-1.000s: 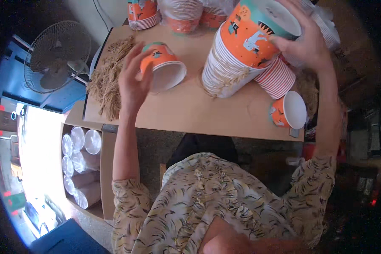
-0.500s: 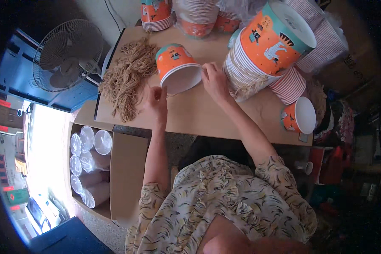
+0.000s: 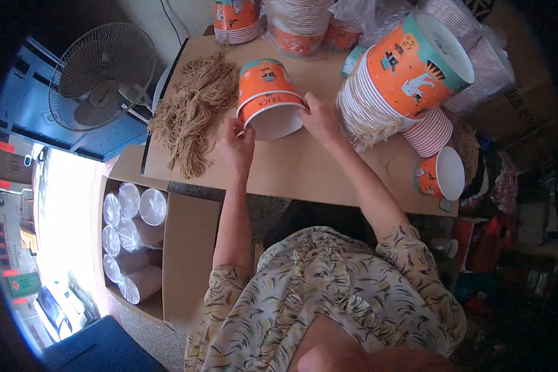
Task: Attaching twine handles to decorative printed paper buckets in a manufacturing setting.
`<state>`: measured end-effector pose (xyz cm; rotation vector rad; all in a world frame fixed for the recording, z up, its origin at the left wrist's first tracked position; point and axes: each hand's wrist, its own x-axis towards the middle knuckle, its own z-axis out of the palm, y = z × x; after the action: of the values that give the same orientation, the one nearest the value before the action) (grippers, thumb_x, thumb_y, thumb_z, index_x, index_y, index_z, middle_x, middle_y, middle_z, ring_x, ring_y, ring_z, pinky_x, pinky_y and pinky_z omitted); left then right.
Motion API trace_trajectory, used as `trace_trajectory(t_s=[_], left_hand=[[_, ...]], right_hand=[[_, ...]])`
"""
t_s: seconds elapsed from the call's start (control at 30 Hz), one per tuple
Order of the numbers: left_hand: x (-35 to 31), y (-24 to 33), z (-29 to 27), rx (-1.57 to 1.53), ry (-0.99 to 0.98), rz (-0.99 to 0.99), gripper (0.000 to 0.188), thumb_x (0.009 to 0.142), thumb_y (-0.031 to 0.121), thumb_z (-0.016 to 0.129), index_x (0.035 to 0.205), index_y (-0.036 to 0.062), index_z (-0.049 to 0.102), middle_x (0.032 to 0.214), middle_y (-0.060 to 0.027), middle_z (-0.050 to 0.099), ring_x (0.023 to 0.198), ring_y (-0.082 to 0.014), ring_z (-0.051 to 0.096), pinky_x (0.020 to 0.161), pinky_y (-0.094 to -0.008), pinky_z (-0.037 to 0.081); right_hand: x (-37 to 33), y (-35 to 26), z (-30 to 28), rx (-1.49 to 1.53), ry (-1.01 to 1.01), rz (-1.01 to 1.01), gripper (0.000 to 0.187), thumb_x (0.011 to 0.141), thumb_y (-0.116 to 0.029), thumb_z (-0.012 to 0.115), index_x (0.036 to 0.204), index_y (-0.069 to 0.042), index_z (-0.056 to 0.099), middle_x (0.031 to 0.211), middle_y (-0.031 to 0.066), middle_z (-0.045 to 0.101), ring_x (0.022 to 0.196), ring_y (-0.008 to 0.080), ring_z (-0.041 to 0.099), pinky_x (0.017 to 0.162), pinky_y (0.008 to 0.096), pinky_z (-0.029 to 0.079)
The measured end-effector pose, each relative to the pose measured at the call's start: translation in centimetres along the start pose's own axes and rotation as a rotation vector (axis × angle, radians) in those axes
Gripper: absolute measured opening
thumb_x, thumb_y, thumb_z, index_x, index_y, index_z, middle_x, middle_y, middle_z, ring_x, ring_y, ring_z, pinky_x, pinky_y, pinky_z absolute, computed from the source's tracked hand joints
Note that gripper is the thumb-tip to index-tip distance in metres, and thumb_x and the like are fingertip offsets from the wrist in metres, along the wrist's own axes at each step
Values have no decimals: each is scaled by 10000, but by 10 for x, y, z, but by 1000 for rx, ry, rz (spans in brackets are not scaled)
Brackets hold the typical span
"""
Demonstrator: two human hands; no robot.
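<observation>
Two nested orange-and-teal paper buckets (image 3: 265,82) lie tilted on the table in front of me, their white open mouth toward me. An orange band of the inner one sticks out past the outer one's rim. My left hand (image 3: 237,141) is closed on the mouth's left edge, its fingers pinching the rim. At the right edge, my right hand (image 3: 320,116) grips the rim with thumb and fingers. Tan cords (image 3: 192,115) lie in a loose tangled bundle left of the buckets. To the right stands a tall upside-down stack of larger buckets (image 3: 409,68), with cord strands near its base.
A single small bucket (image 3: 440,175) lies at the table's right front corner. Plastic-wrapped bucket stacks (image 3: 296,28) stand at the back. Left of the table are an open carton (image 3: 192,248) holding wrapped white cups (image 3: 130,232), and a fan (image 3: 102,80).
The inner bucket's orange band now shows beyond the outer rim, where only one rim showed before. My right hand has closed on the rim. The whole view has shifted slightly.
</observation>
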<state>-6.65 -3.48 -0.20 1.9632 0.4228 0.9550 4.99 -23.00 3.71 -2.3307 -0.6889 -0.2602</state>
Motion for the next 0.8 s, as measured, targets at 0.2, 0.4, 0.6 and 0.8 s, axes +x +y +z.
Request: trace_trajectory(t_s=[0.2,0.4,0.6,0.8], left_hand=[[-1,6,-21,84,-159,-25,285,901,123,727,1168,72,641,842,-130,726,759,-303,744,627,-414,567],[-5,55,-72,340,-419,-69,422,944,43,599,1357,115,642,1068,-189,743,892,-384,727,759,-473,569],[-28,101,-88,174,-239,278,489,898,-34,583,1371,79,634,1205,-191,662,1078,-398,667,940,-455,541],[-23,151,-93,303,-299,447,643,821,-63,602,1395,226,636,1255,-77,635,1098,-328,660,879,-433,569]], right_hand=[[-2,-16,-46,199,-454,141,314,765,-174,770,973,10,624,836,174,691,824,315,707,750,451,531],[-13,-31,-118,704,-658,71,484,900,-140,744,1315,19,553,1288,123,626,1240,225,588,1049,349,484],[16,-97,-149,366,-613,-63,576,962,-361,742,1323,42,547,1261,148,647,1230,221,607,1025,346,502],[55,-111,-159,173,-745,3,639,909,-651,687,981,-16,661,750,50,666,755,150,669,659,331,527]])
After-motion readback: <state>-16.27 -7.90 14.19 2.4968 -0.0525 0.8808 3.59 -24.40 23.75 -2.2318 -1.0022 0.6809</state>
